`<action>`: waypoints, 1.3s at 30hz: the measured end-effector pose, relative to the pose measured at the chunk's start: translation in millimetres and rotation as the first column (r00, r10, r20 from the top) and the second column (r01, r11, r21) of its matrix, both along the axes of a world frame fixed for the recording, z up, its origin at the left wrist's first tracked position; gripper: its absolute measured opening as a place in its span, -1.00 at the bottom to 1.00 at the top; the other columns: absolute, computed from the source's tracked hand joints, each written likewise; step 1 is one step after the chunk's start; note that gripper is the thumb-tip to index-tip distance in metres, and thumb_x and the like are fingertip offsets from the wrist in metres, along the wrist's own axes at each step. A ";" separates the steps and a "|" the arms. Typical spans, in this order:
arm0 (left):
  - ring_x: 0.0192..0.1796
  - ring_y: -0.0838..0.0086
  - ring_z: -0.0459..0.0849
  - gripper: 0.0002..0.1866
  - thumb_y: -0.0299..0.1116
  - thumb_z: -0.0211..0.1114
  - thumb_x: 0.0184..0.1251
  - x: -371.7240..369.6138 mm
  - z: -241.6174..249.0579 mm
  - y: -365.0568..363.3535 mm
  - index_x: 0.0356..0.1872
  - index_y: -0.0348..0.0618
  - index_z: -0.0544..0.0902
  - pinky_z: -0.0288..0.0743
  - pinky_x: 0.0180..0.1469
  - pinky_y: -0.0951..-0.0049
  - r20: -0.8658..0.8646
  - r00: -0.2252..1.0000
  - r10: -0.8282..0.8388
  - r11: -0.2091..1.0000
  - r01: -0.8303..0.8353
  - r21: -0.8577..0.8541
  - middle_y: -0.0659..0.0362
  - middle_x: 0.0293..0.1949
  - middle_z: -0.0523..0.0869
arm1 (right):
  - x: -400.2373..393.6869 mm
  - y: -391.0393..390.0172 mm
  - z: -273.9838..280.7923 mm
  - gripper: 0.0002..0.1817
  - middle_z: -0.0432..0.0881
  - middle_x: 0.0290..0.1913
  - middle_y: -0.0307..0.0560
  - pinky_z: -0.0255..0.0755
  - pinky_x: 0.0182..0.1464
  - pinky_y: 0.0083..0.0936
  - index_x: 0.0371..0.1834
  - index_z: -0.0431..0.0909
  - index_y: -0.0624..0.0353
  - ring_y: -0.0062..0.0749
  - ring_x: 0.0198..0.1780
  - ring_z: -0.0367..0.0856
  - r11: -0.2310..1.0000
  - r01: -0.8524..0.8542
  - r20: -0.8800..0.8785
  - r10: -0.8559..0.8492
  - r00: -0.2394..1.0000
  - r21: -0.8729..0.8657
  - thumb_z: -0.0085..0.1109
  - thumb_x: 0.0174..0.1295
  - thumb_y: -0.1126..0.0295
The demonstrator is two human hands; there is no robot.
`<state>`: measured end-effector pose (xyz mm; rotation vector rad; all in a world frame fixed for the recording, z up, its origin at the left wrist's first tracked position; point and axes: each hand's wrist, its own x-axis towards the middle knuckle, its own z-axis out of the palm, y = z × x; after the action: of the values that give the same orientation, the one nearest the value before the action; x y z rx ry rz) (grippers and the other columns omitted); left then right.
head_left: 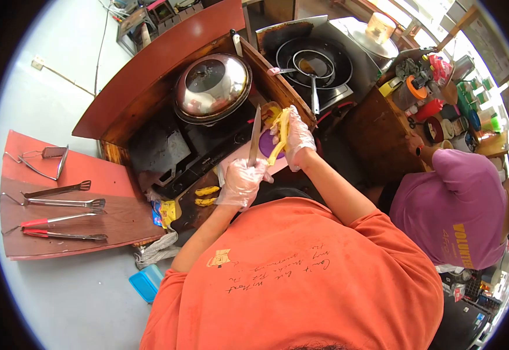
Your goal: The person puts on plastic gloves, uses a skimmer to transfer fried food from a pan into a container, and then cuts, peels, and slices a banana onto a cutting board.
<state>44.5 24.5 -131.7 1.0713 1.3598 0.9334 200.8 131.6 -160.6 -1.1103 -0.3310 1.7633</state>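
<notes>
Clear plastic gloves cover both my hands. My left hand (243,182) is closed round the handle of a knife (255,140), whose blade points up and away from me. Long yellow strips that look like banana peel (279,137) hang from my right hand (299,140), its fingers closed on them. Under the peel, a purple round dish (273,144) shows in part. A pale cutting board (238,156) lies below the knife, partly covered by my left hand. Two yellow pieces (206,191) lie to the left of that hand.
A lidded pan (213,87) stands on the black stove ahead. Behind it, a wok (339,58) holds a strainer. Several tongs (65,203) lie on the red-brown board at left. A person in a purple shirt (455,204) works at the cluttered counter on my right.
</notes>
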 end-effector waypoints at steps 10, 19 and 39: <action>-0.30 0.59 0.64 -0.71 -0.31 0.39 0.47 -7.6 76.2 47.8 -0.12 -0.43 0.76 0.57 -0.18 0.43 -0.168 0.960 0.225 0.917 -0.150 0.370 0.06 -0.32 0.82 | -12.5 1.7 37.8 -0.33 0.63 -0.46 -0.14 0.37 -0.54 -0.52 -0.22 0.58 0.06 -0.44 -0.60 0.49 0.795 -0.542 0.238 0.490 0.839 0.273 -0.26 0.58 -0.32; -0.41 0.34 0.76 -0.81 -0.41 0.32 0.42 -48.7 84.0 60.2 -0.19 -0.36 0.79 0.60 -0.27 0.36 -0.345 0.936 0.063 0.856 0.127 0.502 -0.07 -0.42 0.78 | -8.3 4.9 64.6 -0.29 0.64 -0.46 -0.16 0.43 -0.42 -0.55 -0.15 0.64 0.17 -0.53 -0.48 0.52 0.554 -0.767 0.546 0.552 0.630 0.324 -0.29 0.60 -0.26; -0.56 0.34 0.59 -0.76 -0.33 0.36 0.22 -71.2 86.1 73.5 -0.34 -0.38 0.76 0.49 -0.42 0.33 -0.584 0.735 -0.346 0.770 0.578 0.270 -0.01 -0.57 0.66 | 1.2 8.1 67.7 -0.25 0.72 -0.45 -0.17 0.50 -0.41 -0.50 -0.13 0.75 0.14 -0.55 -0.44 0.64 0.159 -0.980 0.727 0.660 0.193 0.116 -0.12 0.48 -0.37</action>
<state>-26.8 97.9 -45.6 2.0271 1.1922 0.5854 202.0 139.6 -92.9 -0.9101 -2.1862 1.9634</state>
